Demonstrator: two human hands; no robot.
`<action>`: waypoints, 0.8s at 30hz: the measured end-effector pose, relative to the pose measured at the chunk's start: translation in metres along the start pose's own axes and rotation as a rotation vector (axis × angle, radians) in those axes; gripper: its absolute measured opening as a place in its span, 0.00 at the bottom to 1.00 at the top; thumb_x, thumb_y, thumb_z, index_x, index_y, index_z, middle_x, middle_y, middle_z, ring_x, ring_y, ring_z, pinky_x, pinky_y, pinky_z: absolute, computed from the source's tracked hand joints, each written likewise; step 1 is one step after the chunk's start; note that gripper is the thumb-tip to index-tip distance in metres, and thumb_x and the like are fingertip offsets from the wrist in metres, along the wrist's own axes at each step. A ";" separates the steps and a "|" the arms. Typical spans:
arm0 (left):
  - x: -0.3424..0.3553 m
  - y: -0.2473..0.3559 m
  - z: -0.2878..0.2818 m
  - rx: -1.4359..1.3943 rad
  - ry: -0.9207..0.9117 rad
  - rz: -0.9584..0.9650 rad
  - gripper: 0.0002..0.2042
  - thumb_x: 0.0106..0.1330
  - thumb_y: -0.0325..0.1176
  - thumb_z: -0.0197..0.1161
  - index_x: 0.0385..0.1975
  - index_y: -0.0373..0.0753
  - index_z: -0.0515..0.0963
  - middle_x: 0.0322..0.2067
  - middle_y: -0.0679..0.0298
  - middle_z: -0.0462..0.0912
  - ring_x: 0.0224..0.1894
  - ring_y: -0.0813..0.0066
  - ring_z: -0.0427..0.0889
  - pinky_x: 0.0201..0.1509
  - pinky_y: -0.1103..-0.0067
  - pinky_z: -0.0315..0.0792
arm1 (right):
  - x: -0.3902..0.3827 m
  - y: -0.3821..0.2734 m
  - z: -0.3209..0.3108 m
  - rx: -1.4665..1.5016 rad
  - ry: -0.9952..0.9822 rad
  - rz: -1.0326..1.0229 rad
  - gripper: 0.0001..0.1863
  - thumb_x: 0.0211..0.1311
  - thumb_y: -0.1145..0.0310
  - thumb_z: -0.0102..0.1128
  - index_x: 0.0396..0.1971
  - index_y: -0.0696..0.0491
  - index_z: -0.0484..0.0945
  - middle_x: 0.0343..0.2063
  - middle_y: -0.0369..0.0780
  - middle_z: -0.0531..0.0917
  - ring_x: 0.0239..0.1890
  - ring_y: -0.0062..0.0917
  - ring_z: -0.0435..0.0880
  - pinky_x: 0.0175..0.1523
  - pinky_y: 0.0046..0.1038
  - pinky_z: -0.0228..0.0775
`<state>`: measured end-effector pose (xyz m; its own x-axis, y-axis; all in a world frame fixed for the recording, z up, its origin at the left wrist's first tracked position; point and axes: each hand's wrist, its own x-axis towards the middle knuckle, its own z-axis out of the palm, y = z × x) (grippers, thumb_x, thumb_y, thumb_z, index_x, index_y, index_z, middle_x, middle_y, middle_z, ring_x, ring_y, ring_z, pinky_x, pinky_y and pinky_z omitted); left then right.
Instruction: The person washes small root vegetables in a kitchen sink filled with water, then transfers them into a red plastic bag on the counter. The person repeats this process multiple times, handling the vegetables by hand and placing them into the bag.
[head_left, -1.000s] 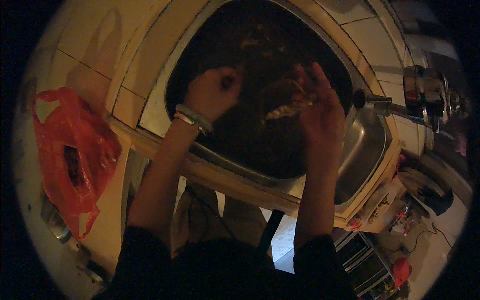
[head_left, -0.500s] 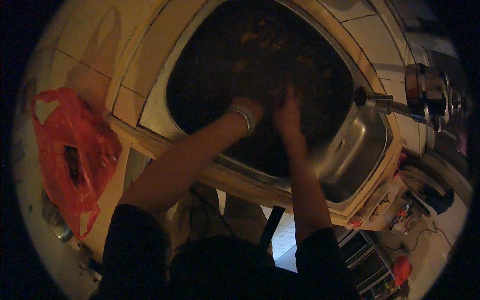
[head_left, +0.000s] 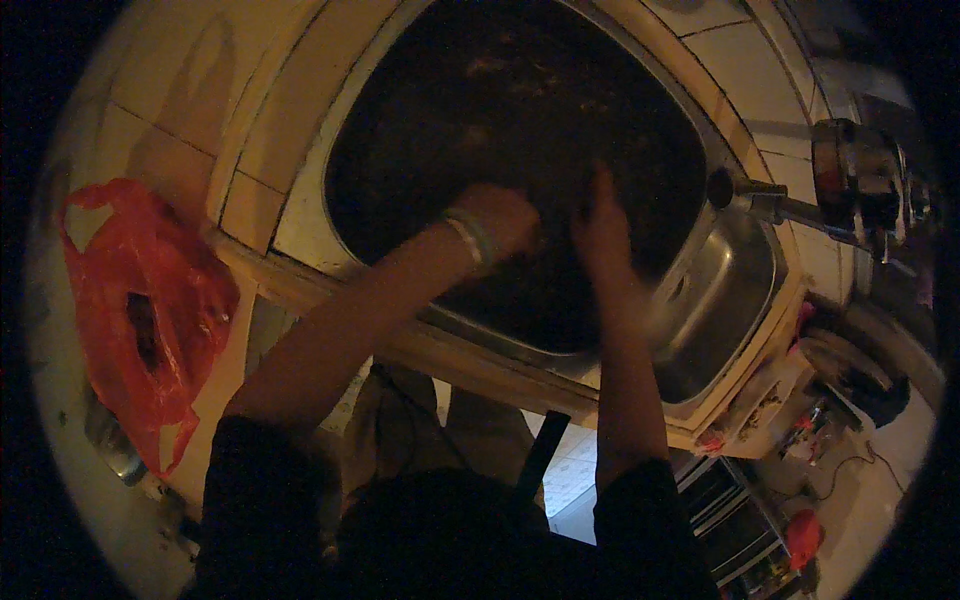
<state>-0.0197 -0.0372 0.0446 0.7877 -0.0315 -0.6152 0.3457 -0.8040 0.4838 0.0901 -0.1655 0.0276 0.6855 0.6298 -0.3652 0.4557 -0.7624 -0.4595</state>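
The large basin (head_left: 420,75) of the steel sink is dark inside, with dim, blurred bits in it. My left hand (head_left: 505,220) is low in this basin, its fingers curled beneath it; a pale bracelet circles the wrist. What they hold, if anything, is hidden. My right hand (head_left: 602,220) reaches into the same basin just to the right, separate from the left, its fingertips lost in the dark. I cannot make out whether anything is in it.
A red plastic bag (head_left: 110,280) lies on the left counter. A smaller steel basin (head_left: 715,320) adjoins on the right, below the faucet (head_left: 765,200). Steel pots (head_left: 855,180) stand at the far right, with assorted clutter below them.
Both hands have moved from higher, farther apart positions to lower in the basin, then drifted slightly apart. The pale speckled piece beside my right hand has dropped out of sight.
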 end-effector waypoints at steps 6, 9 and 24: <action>-0.062 -0.025 -0.011 -0.552 0.558 0.286 0.12 0.60 0.39 0.58 0.40 0.39 0.75 0.36 0.60 0.78 0.31 0.64 0.80 0.34 0.72 0.74 | -0.025 -0.026 -0.025 0.428 0.284 -0.298 0.30 0.54 0.72 0.57 0.58 0.52 0.59 0.51 0.45 0.71 0.49 0.32 0.75 0.50 0.29 0.69; -0.079 -0.025 -0.016 -0.668 0.595 0.211 0.11 0.59 0.34 0.60 0.40 0.39 0.73 0.34 0.62 0.78 0.32 0.74 0.79 0.30 0.78 0.73 | -0.037 -0.040 -0.043 0.769 0.123 -0.142 0.26 0.55 0.71 0.58 0.55 0.51 0.63 0.47 0.42 0.73 0.45 0.24 0.75 0.48 0.25 0.68; -0.064 -0.015 -0.015 -1.102 0.638 0.308 0.22 0.56 0.41 0.64 0.48 0.39 0.66 0.33 0.60 0.79 0.33 0.69 0.80 0.35 0.76 0.73 | -0.047 -0.064 -0.045 0.598 -0.122 -0.134 0.11 0.62 0.64 0.51 0.26 0.57 0.74 0.20 0.38 0.77 0.25 0.18 0.72 0.31 0.23 0.64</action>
<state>-0.0675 -0.0143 0.0855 0.9049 0.4037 -0.1349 0.1030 0.0997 0.9897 0.0542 -0.1529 0.1102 0.5587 0.7534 -0.3469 0.1124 -0.4831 -0.8683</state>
